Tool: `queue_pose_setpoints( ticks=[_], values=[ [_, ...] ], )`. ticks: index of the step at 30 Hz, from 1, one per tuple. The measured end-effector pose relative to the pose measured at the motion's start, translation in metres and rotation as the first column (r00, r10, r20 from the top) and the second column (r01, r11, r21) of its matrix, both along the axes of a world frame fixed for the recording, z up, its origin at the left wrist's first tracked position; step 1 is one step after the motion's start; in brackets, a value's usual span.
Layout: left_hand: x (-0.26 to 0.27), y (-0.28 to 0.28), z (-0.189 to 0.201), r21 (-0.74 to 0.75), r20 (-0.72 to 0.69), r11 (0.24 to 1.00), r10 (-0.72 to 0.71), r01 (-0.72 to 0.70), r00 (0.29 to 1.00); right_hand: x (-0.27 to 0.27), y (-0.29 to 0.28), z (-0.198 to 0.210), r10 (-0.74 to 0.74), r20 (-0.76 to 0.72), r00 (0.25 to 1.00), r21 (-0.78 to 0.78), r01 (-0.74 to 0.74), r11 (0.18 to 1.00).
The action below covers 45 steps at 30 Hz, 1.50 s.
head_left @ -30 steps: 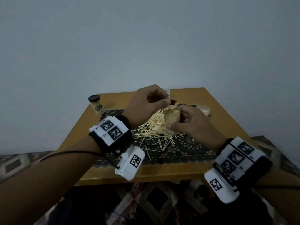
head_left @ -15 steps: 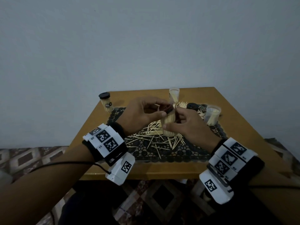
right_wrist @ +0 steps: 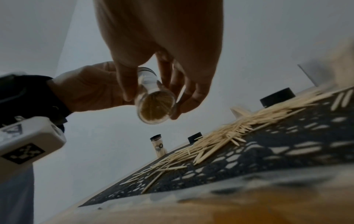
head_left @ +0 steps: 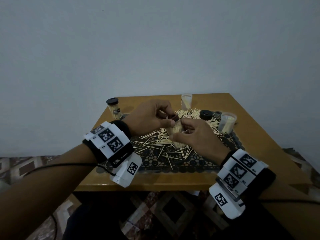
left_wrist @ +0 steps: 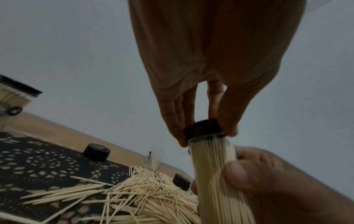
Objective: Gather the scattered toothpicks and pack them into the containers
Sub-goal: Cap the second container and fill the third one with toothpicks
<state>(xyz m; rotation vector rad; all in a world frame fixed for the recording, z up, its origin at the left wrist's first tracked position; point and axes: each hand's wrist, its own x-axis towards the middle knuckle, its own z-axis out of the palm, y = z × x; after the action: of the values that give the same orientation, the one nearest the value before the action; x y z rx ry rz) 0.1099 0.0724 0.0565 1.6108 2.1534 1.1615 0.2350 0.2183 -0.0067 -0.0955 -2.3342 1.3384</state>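
My right hand point(head_left: 187, 134) grips a clear container point(head_left: 177, 134) packed full of toothpicks, held above the pile. The fingers of my left hand point(head_left: 155, 116) pinch a dark cap point(head_left: 174, 117) sitting on the container's top. In the left wrist view the cap point(left_wrist: 204, 127) rests on the container point(left_wrist: 216, 166), with my right thumb on its side. The right wrist view looks at the container's round base point(right_wrist: 156, 108) between my fingers. Loose toothpicks point(head_left: 161, 144) lie scattered over the black lace mat point(head_left: 199, 163).
A capped container point(head_left: 115, 108) stands at the wooden table's back left. Two uncapped containers with toothpicks stand at the back point(head_left: 186, 101) and the right point(head_left: 226, 122). A loose black cap point(head_left: 206, 114) lies on the mat. The table's point(head_left: 155, 181) front edge is near my wrists.
My left hand has set the dark cap onto the filled container and keeps pinching it. The container has risen slightly off the pile. My head view has tilted, showing more of the table.
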Motion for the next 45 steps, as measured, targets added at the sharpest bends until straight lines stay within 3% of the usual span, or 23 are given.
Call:
queue_pose_setpoints(
  ticks=[2, 5, 7, 10, 12, 16, 20, 25, 28, 31, 36, 40, 45],
  values=[
    [-0.004, -0.003, 0.007, -0.077, -0.022, 0.996, -0.05, 0.048, 0.998, 0.0, 0.004, -0.001, 0.065, 0.068, 0.996, -0.18, -0.051, 0.982],
    [-0.009, -0.011, 0.01, -0.063, -0.005, 0.996, -0.064, 0.064, 0.998, 0.003, 0.006, 0.007, 0.232, 0.053, 0.971, -0.558, -0.164, 0.814],
    [-0.011, -0.017, 0.007, 0.004, 0.073, 0.997, -0.079, 0.079, 0.994, 0.003, 0.006, 0.011, 0.312, 0.025, 0.95, -0.625, -0.228, 0.747],
    [-0.012, -0.022, 0.005, 0.053, 0.209, 0.996, -0.082, 0.072, 0.974, -0.001, 0.006, 0.015, 0.282, 0.022, 0.959, -0.591, -0.215, 0.778],
    [-0.011, -0.024, 0.004, 0.072, 0.2, 0.995, -0.076, 0.063, 0.977, -0.004, 0.005, 0.015, 0.275, 0.018, 0.961, -0.547, -0.22, 0.807],
    [-0.016, -0.023, 0.002, 0.014, 0.083, 1.0, -0.014, 0.013, 0.996, -0.004, 0.002, 0.014, 0.211, 0.032, 0.977, -0.348, -0.187, 0.919],
    [-0.022, -0.022, -0.004, -0.132, -0.161, 0.989, 0.037, -0.059, 0.986, -0.003, 0.001, 0.011, 0.169, 0.021, 0.985, -0.212, -0.161, 0.964],
    [-0.018, -0.026, 0.001, -0.081, -0.004, 0.992, -0.093, 0.093, 0.996, -0.004, 0.004, 0.015, 0.197, 0.035, 0.98, -0.218, -0.185, 0.958],
    [-0.014, -0.024, 0.001, -0.079, -0.017, 0.997, -0.014, 0.012, 1.0, -0.007, 0.002, 0.015, 0.158, 0.015, 0.987, -0.133, -0.155, 0.979],
    [-0.02, -0.024, -0.001, -0.146, -0.131, 0.985, 0.068, -0.087, 0.989, -0.008, 0.0, 0.013, 0.156, 0.018, 0.988, -0.116, -0.153, 0.981],
    [-0.022, -0.031, 0.003, -0.121, 0.03, 0.983, -0.132, 0.135, 0.991, -0.005, 0.002, 0.013, 0.187, 0.027, 0.982, -0.185, -0.179, 0.966],
    [-0.02, -0.029, -0.002, -0.172, -0.108, 0.985, -0.004, -0.015, 0.994, -0.008, 0.0, 0.012, 0.163, 0.037, 0.986, -0.105, -0.159, 0.982],
    [-0.01, -0.031, -0.012, -0.072, 0.161, 0.997, 0.012, -0.001, 0.987, -0.011, -0.004, 0.014, 0.186, 0.015, 0.982, -0.171, -0.181, 0.969]
  ],
)
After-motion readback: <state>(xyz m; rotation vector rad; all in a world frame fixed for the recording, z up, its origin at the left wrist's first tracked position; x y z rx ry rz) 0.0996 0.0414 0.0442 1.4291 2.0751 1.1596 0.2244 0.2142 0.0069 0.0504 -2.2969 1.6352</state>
